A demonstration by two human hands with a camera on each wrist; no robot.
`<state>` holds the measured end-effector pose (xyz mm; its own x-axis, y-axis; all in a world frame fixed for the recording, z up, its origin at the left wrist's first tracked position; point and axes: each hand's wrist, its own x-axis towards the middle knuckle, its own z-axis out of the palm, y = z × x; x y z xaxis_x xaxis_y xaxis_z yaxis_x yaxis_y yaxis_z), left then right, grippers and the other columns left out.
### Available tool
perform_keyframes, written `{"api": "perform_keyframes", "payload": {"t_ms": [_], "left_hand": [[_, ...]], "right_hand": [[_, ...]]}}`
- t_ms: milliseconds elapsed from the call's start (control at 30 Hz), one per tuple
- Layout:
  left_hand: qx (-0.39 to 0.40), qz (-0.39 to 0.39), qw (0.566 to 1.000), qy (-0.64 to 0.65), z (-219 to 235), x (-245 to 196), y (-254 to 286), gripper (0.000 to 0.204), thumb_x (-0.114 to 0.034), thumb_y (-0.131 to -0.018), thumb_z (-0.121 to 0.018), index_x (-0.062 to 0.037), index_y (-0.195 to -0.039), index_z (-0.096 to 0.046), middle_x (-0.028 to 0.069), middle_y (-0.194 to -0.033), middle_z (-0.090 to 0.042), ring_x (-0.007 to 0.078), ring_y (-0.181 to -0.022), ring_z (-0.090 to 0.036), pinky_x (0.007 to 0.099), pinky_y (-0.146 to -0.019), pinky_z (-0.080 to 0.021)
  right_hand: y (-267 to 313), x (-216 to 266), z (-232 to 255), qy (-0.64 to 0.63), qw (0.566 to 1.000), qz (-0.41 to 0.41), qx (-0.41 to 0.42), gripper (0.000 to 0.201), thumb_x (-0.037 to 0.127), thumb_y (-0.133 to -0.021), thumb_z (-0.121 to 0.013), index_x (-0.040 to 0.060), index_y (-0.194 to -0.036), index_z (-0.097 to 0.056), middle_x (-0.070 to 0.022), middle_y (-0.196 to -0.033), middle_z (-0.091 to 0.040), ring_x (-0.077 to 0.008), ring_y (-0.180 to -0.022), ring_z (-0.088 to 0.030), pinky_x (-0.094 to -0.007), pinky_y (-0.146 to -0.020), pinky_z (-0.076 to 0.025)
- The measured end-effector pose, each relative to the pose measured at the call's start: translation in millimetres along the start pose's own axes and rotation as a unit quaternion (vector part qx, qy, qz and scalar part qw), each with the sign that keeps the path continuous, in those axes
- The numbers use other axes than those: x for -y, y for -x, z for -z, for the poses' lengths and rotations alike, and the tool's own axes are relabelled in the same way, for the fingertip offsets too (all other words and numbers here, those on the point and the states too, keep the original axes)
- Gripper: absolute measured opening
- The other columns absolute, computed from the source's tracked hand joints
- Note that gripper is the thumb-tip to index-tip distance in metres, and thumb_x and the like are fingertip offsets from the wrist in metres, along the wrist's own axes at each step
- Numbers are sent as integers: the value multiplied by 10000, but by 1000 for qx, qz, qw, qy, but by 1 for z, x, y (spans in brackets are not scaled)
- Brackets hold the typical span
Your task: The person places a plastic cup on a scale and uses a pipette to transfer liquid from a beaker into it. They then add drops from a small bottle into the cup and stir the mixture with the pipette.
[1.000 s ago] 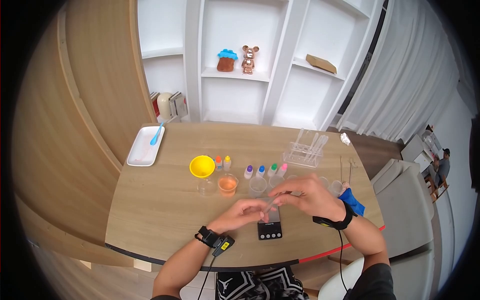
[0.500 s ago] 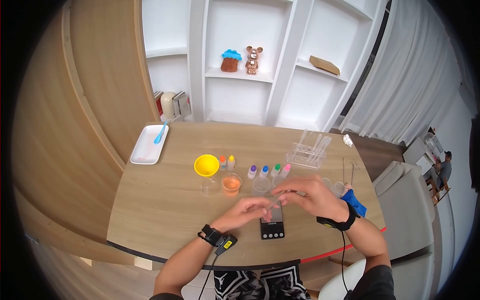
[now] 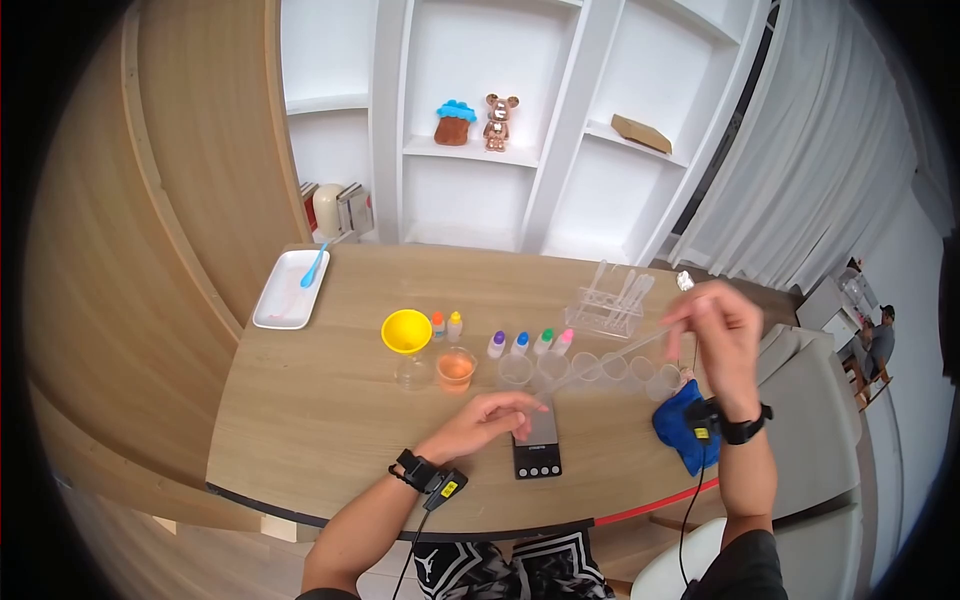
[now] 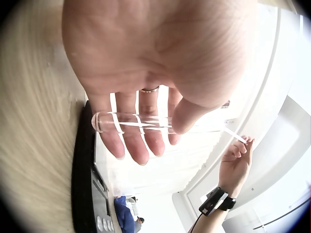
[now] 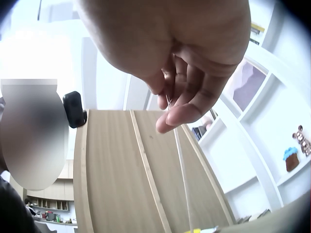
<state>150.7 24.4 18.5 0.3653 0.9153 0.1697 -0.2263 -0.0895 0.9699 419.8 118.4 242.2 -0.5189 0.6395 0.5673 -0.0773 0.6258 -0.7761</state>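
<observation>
My left hand (image 3: 485, 420) holds a clear, round-ended test tube (image 4: 103, 122), with the thumb and fingers about it in the left wrist view. It is over a black digital scale (image 3: 536, 466). My right hand (image 3: 722, 335), raised at the right, pinches the end of a thin pale rod (image 5: 181, 162). This rod slants down toward the left hand and the tube's mouth. Behind the hands stand several clear plastic cups (image 3: 514, 368) in a row and small dropper bottles (image 3: 497, 346) with coloured caps.
A yellow funnel (image 3: 406, 331) sits left of a cup of orange liquid (image 3: 456, 369). Further left lies a white tray (image 3: 272, 313) with a blue spoon (image 3: 314, 268). A test tube rack (image 3: 604, 313) stands at the back right, and a blue cloth (image 3: 684, 428) lies near the right edge.
My right hand has moved up and to the right, away from the left hand, with the rod now stretching between them. The left hand stays over the scale.
</observation>
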Motion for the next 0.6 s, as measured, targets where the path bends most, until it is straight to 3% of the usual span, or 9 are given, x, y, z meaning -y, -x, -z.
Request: {"api": "perform_keyframes", "payload": {"t_ms": [133, 200, 300, 400, 600], "left_hand": [[-13, -1, 1000, 0, 1, 2, 0, 277, -92, -1080, -547, -39, -1326, -663, 37, -1000, -691, 125, -940, -671, 316, -898, -542], [-16, -2, 1000, 1, 1, 2, 0, 271, -95, -1077, -550, -41, -1313, -671, 36, -999, -691, 123, -936, -671, 313, -892, -541], [-18, -3, 1000, 1, 0, 0, 1, 268, -97, -1073, -549, -42, -1301, -678, 36, -995, -691, 120, -932, -671, 308, -884, -538], [-22, 5, 1000, -1, -1, -4, 1, 269, -97, -1069, -547, -41, -1296, -680, 36, -986, -690, 119, -930, -670, 306, -880, -534], [-29, 6, 1000, -3, -3, -8, 2, 268, -99, -1064, -548, -40, -1288, -683, 35, -972, -685, 124, -931, -668, 307, -894, -523]], "right_hand": [[-1, 14, 62, -17, 983, 84, -162, 325, 242, -1128, -508, -9, -954, -619, -123, -881, -686, -149, -568, -616, -260, -538, -494], [3, 3, 93, 58, 963, 101, -243, 328, 257, -1124, -518, 9, -934, -616, -105, -850, -675, -141, -563, -609, -260, -530, -488], [18, -30, 130, 148, 955, -9, -256, 331, 265, -1118, -529, 21, -911, -613, -75, -802, -660, -131, -566, -615, -259, -526, -485], [43, -80, 155, 153, 957, -107, -220, 332, 266, -1112, -537, 26, -897, -615, -52, -763, -649, -121, -570, -622, -261, -524, -487], [81, -143, 161, 117, 949, -195, -220, 331, 256, -1112, -536, 19, -894, -618, -55, -759, -654, -123, -579, -636, -265, -536, -503]]}}
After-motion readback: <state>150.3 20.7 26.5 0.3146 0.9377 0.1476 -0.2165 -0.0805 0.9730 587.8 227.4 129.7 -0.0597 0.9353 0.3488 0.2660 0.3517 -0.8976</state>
